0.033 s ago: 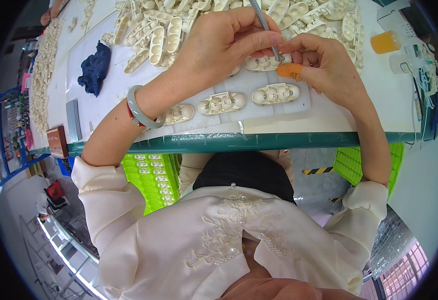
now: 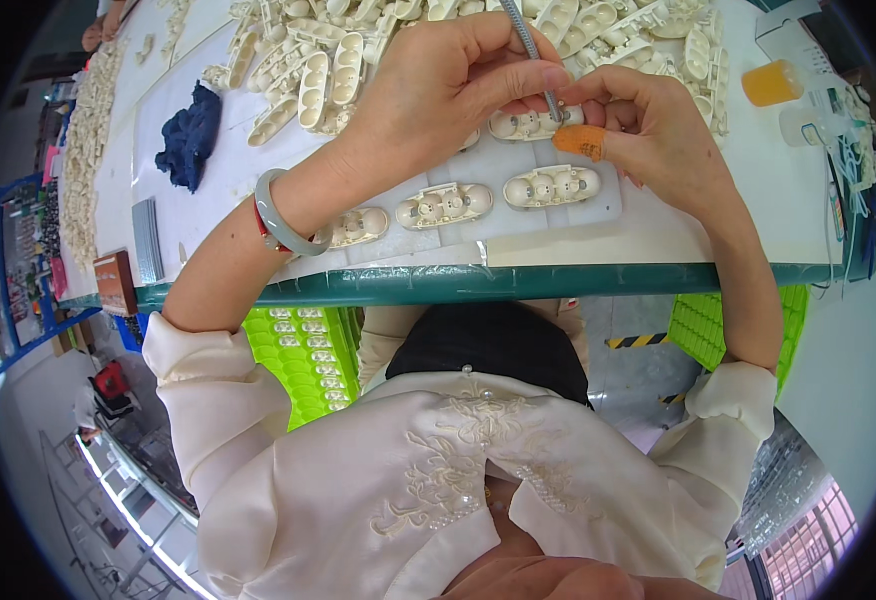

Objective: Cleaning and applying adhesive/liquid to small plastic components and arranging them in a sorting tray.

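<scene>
My left hand [image 2: 433,95] is closed around a thin grey metal tool that looks like tweezers [image 2: 524,35]. The tool's tip points down at an oblong cream plastic case [image 2: 524,126] with round parts inside. At the case's right end, my right hand [image 2: 663,130] pinches it, with an orange cover [image 2: 580,143] on the thumb; its fingertips are partly hidden. Nearer to me lie similar filled cases in a row: one on the right [image 2: 552,187], one in the middle [image 2: 445,206], and one on the left [image 2: 360,228], partly behind my left wrist.
A big heap of cream plastic shells [image 2: 348,70] covers the table's far side. To the left are a dark blue lump [image 2: 190,138] and a grey block [image 2: 147,240]. An orange container [image 2: 770,85] stands at the right. Green trays [image 2: 303,365] sit below the table edge.
</scene>
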`<state>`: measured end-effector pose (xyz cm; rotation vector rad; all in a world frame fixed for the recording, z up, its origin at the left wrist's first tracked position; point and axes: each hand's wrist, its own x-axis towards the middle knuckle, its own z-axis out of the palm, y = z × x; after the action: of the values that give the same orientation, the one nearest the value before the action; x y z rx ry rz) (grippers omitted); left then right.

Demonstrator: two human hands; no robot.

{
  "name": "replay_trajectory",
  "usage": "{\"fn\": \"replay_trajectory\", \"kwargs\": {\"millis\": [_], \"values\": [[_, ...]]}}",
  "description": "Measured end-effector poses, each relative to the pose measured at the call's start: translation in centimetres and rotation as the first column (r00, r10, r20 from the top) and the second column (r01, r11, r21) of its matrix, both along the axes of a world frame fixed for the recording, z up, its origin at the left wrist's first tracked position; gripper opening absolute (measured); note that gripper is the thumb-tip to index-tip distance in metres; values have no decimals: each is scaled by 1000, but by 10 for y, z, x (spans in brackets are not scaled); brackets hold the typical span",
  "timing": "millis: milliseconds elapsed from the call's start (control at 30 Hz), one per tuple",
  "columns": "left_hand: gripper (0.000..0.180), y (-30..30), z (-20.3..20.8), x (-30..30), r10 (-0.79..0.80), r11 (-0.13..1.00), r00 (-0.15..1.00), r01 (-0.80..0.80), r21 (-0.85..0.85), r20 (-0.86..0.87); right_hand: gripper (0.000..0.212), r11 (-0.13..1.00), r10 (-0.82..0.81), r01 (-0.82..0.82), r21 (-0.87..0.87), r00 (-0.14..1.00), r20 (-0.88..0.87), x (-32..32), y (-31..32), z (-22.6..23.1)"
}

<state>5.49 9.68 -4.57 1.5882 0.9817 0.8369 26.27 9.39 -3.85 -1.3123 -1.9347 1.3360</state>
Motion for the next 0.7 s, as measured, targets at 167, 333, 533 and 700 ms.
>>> {"fn": "replay_trajectory", "kwargs": {"millis": [167, 333, 533, 700], "values": [[18, -1, 2, 1, -8, 993, 995, 19, 114, -101, 27, 993, 29, -36, -117, 998, -55, 2, -2, 2], [19, -3, 22, 7, -49, 952, 929, 155, 264, -368, 26, 950, 55, -92, -300, 990, -130, 9, 5, 11], [17, 10, 15, 6, -125, 963, 967, 173, 208, -222, 24, 926, 51, -101, -362, 988, -145, 4, 9, 11], [14, 15, 18, 5, -170, 913, 956, 244, 326, -238, 17, 921, -14, -41, -388, 990, -138, -3, 19, 15]]}}
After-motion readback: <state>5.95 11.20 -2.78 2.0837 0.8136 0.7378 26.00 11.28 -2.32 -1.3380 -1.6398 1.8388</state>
